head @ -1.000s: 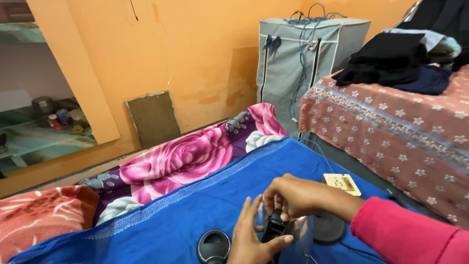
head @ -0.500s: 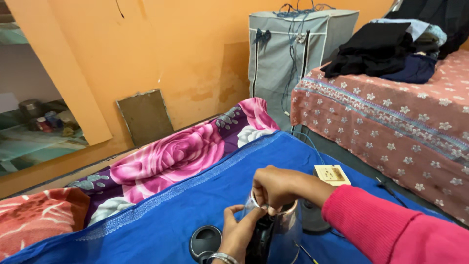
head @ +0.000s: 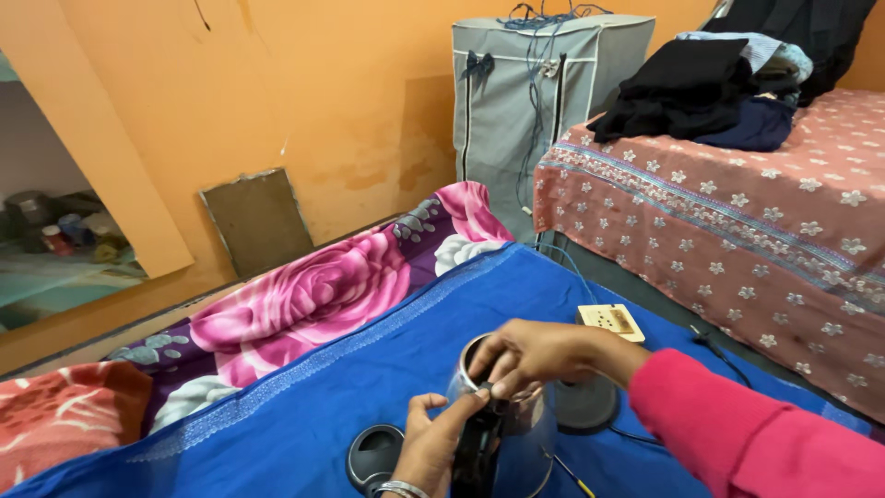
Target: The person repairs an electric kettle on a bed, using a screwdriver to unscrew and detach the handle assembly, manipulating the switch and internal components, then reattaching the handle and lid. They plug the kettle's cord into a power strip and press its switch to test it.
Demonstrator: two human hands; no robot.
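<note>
Wall: an orange wall (head: 304, 101) fills the back, with a brown board (head: 258, 221) leaning on it.
Bed: a bed with a pink flowered cover (head: 756, 231) stands on the right, and dark clothes (head: 701, 92) are piled on it.
Cupboard: a grey cloth cupboard (head: 539, 101) stands by the wall, with blue wires on top.
Blue cloth: a blue cloth (head: 369, 369) covers the place where the things sit, and a rose blanket (head: 313, 295) lies behind it.
Kettle: a shiny metal kettle (head: 516, 429) stands on the blue cloth, low in the middle of the view. It stands up tall, so its long way runs up and down. Its open top faces up and its black handle faces the person.
Right hand: the right hand (head: 539, 355) comes out of a pink sleeve. Its fingers are bent over the rim at the open top and pinch it.
Left hand: the left hand (head: 438, 443) is wrapped around the black handle and holds it tight.
Round base: a dark round base (head: 585, 404) sits just behind the kettle, on its right.
Black lid: a round black lid (head: 376, 456) lies just left of the left hand.
Plug box: a small cream plug box (head: 610, 321) lies near the base.
What could go wrong: the cloth looks soft, so I think the tall kettle could tip if a hand pushes sideways. It could also knock the lid or pull on the thin wire.
</note>
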